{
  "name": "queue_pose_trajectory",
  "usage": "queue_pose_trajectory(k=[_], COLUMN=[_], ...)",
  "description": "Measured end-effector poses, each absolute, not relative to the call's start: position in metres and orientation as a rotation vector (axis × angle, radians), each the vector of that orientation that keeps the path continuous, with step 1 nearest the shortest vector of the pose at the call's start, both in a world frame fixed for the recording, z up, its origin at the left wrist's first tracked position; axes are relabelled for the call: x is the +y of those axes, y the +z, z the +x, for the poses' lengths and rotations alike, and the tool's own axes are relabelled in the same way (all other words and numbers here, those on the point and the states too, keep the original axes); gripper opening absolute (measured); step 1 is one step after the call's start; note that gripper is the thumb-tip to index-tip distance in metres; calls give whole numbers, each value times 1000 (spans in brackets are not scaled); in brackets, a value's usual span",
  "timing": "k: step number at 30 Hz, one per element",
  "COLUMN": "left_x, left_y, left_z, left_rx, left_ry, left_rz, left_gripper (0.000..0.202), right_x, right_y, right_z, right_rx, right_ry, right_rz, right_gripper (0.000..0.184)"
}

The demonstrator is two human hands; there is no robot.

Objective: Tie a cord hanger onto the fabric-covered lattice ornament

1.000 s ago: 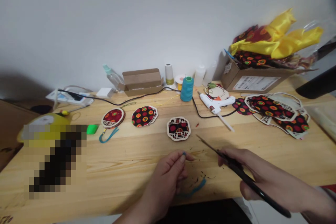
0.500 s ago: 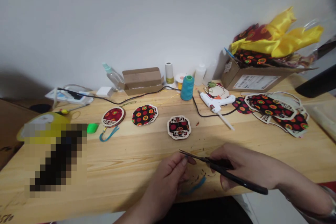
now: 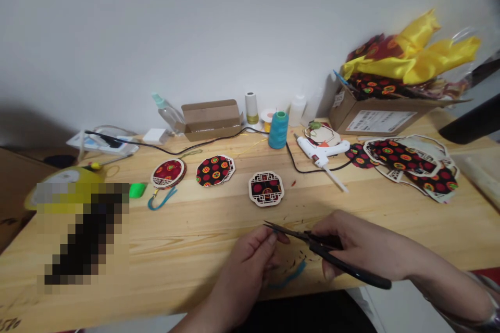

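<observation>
Black-handled scissors (image 3: 344,265) are gripped in my right hand (image 3: 359,244), their blades pointing left over the fingertips of the other hand. My left hand (image 3: 253,263) is pinched on a small bit of blue thread (image 3: 275,231), of which only the tip shows beside the blades. Below the scissors, a blue tassel strand (image 3: 289,276) lies on the tabletop among dark scraps. Ahead of both hands rests a lattice-framed wooden piece (image 3: 266,189) with dark floral fabric.
A white glue gun (image 3: 322,153) with its black cord lies behind my right hand. A teal thread cone (image 3: 278,130) stands near the wall. Floral fabric pieces (image 3: 414,161) are stacked at right, before a cardboard box (image 3: 375,117). A round fabric piece (image 3: 167,173) lies at left.
The scissors have shifted slightly to the left, and my right hand has moved with them. My left hand keeps its pinch in nearly the same place.
</observation>
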State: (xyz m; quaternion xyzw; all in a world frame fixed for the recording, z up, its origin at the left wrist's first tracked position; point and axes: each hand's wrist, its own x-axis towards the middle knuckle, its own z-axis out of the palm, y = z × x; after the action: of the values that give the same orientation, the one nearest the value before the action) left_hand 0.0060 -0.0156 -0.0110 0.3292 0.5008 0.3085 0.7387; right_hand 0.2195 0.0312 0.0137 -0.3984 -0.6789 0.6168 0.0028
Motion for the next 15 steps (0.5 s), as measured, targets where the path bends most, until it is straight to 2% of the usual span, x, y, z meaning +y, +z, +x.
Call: queue_pose_trajectory(k=[9, 11, 15], left_x=[-16, -17, -17], left_y=[-13, -13, -13], left_z=[6, 6, 6], left_rx=[1119, 1118, 1118], left_ry=[672, 662, 681], left_rz=[737, 734, 717], left_gripper=[23, 24, 24], right_x=[29, 28, 22], right_y=[13, 13, 15], right_z=[218, 218, 225], right_rx=[-2047, -2069, -2162], right_ry=[1952, 1914, 1757], right_rz=[-1277, -1282, -1346], right_gripper=[16, 11, 14])
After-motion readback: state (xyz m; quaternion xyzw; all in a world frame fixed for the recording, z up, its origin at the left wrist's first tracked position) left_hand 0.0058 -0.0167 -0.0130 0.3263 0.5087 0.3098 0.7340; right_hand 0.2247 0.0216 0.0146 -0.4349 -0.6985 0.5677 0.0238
